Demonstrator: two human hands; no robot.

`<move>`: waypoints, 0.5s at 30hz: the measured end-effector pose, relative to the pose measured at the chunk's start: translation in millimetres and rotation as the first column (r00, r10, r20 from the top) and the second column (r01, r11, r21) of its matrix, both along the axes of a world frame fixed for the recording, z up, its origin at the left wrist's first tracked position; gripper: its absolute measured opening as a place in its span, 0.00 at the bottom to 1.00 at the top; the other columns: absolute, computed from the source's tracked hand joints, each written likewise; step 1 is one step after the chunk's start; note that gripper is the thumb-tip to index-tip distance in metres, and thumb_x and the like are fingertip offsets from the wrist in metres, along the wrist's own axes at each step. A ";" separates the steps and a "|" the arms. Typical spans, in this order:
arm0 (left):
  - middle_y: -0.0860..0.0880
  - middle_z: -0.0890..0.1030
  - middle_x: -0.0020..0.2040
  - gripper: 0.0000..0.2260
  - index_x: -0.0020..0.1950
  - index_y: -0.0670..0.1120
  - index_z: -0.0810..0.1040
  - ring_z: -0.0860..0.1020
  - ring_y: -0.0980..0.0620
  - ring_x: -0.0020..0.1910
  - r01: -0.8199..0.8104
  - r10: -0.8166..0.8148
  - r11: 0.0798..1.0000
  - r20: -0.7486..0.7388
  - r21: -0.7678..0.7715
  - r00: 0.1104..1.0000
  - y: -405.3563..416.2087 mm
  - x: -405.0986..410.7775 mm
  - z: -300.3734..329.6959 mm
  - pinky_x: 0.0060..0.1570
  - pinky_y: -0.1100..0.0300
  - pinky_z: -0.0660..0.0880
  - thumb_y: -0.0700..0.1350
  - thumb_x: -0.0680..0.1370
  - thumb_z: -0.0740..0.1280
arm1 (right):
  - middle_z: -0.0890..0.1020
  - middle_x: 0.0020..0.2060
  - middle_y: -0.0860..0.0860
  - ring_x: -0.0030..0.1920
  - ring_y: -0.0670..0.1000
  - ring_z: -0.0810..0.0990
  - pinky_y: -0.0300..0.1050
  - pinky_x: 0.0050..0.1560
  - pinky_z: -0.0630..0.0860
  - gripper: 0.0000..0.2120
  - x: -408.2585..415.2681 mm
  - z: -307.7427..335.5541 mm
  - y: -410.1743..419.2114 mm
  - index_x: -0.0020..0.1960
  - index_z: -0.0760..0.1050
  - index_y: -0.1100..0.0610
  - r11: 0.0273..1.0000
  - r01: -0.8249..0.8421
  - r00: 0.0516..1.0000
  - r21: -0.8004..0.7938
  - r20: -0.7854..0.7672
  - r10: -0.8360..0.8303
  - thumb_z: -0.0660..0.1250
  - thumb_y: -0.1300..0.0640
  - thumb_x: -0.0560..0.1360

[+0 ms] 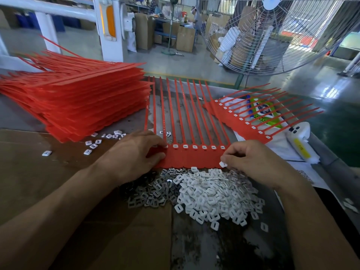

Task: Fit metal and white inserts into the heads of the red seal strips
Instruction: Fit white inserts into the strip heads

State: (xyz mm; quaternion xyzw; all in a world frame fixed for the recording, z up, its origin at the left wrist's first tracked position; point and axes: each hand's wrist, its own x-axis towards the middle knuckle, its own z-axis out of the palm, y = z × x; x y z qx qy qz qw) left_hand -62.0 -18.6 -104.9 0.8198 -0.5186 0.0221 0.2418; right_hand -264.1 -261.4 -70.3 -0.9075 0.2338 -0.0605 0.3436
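1. Head view: my left hand (136, 152) lies on the left end of the red seal strip sheet (187, 158) on the desk (29, 121), its fingers pressing at the heads; how curled they are I cannot tell.
2. My right hand (251, 162) pinches one white insert (222, 164) in narrow fingers at the sheet's right corner.
3. Piles of metal inserts (150, 193) and white inserts (216, 195) lie just beside the sheet's near edge.
4. A tall stack of red sheets (78, 102) sits left; a filled sheet (243, 119) lies right.

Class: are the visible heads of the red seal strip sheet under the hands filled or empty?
Filled: each visible head on the red seal strip sheet shows a white insert.
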 end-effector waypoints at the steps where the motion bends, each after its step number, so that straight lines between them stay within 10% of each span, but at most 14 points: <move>1: 0.61 0.77 0.60 0.15 0.65 0.59 0.77 0.72 0.59 0.61 0.001 -0.001 1.000 -0.001 0.003 1.000 -0.1 0.0 -0.2 0.63 0.55 0.72 0.57 0.80 0.66 | 0.86 0.36 0.45 0.34 0.45 0.81 0.47 0.41 0.77 0.06 0.3 -0.4 -0.4 0.44 0.84 0.48 1.000 0.001 1.000 0.015 0.008 -0.001 0.72 0.49 0.79; 15: 0.60 0.77 0.59 0.15 0.66 0.59 0.77 0.72 0.59 0.61 0.006 -0.006 1.000 -0.003 0.008 1.000 -0.3 0.8 0.8 0.64 0.55 0.72 0.57 0.80 0.66 | 0.88 0.40 0.48 0.38 0.46 0.84 0.39 0.40 0.78 0.07 0.0 -0.1 0.9 0.47 0.84 0.42 0.982 -0.106 0.994 0.154 0.039 0.101 0.73 0.55 0.78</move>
